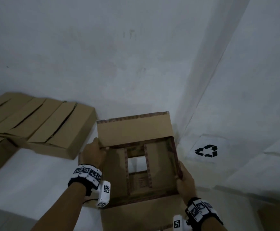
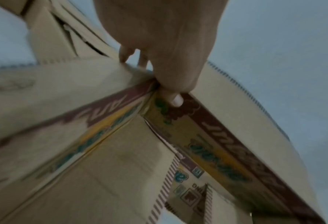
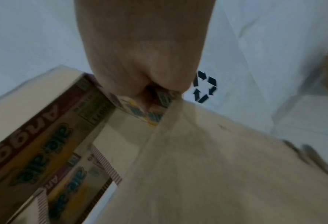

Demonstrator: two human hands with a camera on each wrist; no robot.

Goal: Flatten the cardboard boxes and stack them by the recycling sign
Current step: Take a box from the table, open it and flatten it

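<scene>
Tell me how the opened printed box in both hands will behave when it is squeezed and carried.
The printed box is open at both ends, floor showing through it, so it will probably fold flat along its creases with little force. Its loose flaps look apt to swing. It seems light: the left hand and right hand hold it by opposite corners alone.

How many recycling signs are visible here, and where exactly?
1. The recycling sign, black arrows on white sheeting, lies right of the open box that both hands hold. The right wrist view shows the same sign just beyond the right hand. Others may lie outside the frames.
</scene>
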